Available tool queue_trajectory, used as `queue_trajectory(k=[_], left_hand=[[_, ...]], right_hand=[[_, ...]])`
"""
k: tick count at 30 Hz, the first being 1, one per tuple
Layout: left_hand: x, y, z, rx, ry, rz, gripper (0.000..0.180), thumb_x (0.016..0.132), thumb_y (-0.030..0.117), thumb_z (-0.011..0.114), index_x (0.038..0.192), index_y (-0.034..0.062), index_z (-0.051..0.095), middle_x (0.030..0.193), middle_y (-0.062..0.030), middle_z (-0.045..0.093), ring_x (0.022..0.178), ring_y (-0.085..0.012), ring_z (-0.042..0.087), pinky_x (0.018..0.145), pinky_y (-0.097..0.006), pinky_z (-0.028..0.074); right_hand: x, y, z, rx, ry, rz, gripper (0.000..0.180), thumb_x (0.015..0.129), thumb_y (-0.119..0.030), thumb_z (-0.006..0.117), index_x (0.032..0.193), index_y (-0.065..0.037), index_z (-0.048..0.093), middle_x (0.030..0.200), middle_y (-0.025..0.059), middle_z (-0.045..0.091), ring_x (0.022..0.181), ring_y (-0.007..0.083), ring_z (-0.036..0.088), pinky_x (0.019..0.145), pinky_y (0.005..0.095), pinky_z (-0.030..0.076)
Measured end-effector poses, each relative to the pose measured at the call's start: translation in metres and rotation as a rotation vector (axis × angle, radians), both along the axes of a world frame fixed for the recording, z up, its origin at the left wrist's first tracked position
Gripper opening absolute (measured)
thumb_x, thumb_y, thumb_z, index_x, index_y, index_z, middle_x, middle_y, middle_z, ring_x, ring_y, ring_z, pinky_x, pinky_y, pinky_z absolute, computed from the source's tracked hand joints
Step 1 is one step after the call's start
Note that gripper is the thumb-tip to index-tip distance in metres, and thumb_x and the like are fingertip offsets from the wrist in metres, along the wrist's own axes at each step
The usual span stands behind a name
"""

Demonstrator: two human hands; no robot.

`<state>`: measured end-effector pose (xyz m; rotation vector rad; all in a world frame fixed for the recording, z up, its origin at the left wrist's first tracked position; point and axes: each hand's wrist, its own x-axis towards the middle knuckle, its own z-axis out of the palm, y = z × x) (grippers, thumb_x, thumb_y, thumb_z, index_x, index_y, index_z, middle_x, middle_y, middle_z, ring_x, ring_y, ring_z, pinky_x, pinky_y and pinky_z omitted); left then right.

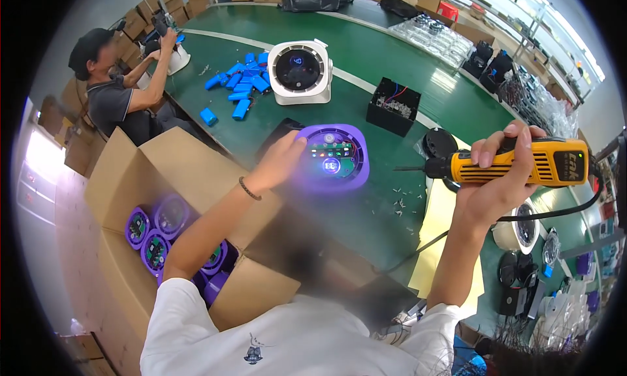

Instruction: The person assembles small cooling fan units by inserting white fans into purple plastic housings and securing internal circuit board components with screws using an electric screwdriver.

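Observation:
My left hand (282, 157) grips the left rim of a purple round-cornered housing (358, 170). Inside its ring a green circuit board (341, 166) shows, with a lit display and small glowing lights. In my right hand (499, 173) is a yellow and black electric screwdriver (480, 169), held level with its thin bit pointing left toward the housing. The bit stays apart from it. A black cord runs from the tool's back end around under my wrist. Between housing and tool, loose small screws (400, 206) are scattered on the green table.
An open cardboard box (121, 258) at my left holds several purple housings (155, 250). Beyond stand blue battery packs (240, 108), a white device (300, 101) with a lit display, and a black screw box (392, 120). Yellow paper (431, 245) lies under my right arm. Another person (124, 92) works at far left.

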<state>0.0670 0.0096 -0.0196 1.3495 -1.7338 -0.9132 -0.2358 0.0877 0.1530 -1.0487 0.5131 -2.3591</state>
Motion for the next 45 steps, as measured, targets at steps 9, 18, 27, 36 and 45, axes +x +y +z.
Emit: queue_trajectory(k=[9,18,27,36,45], left_hand=[[-0.024,-0.018,0.049,0.1,-0.11,-0.296,0.03,0.101,0.028,0.055,0.111,0.0005,0.061,0.096,-0.0129,0.068,0.088,-0.0196,0.065,0.081,-0.034,0.052],[-0.04,-0.032,0.029,0.268,0.322,-0.42,0.021,0.101,0.018,0.056,0.11,0.0001,0.061,0.096,-0.002,0.064,0.088,-0.0064,0.057,0.08,-0.025,0.049],[-0.043,-0.03,0.027,0.335,0.435,-0.429,0.023,0.099,0.019,0.059,0.112,0.0001,0.061,0.102,-0.0062,0.066,0.096,-0.0109,0.06,0.086,-0.028,0.05],[-0.041,-0.031,0.028,0.278,0.337,-0.462,0.025,0.1,0.019,0.059,0.115,-0.0009,0.059,0.101,-0.0041,0.065,0.092,-0.0084,0.059,0.084,-0.026,0.049],[-0.04,-0.03,0.031,0.27,0.346,-0.467,0.024,0.1,0.018,0.058,0.115,-0.0013,0.06,0.1,-0.0039,0.066,0.091,-0.0079,0.059,0.084,-0.025,0.049]], right_hand=[[0.043,-0.016,0.002,0.16,0.19,0.161,0.026,0.09,-0.007,0.07,0.109,0.001,0.055,0.079,0.0092,0.06,0.046,0.0124,0.054,0.041,0.0255,0.042],[0.08,-0.038,0.007,0.286,0.368,0.177,0.03,0.087,-0.014,0.076,0.104,0.002,0.058,0.074,0.0092,0.061,0.041,0.011,0.051,0.04,0.0227,0.037],[0.097,-0.071,0.009,0.22,0.498,0.032,0.028,0.093,-0.021,0.068,0.102,0.001,0.053,0.085,0.0112,0.059,0.043,0.0108,0.047,0.041,0.0247,0.038],[0.106,-0.09,-0.001,0.185,0.473,0.082,0.031,0.091,-0.022,0.072,0.1,0.001,0.052,0.083,0.0107,0.062,0.043,0.0115,0.048,0.042,0.026,0.04],[0.107,-0.084,-0.002,0.188,0.541,-0.025,0.031,0.09,-0.023,0.073,0.097,0.0,0.052,0.082,0.0109,0.063,0.044,0.0119,0.049,0.042,0.0268,0.041]])
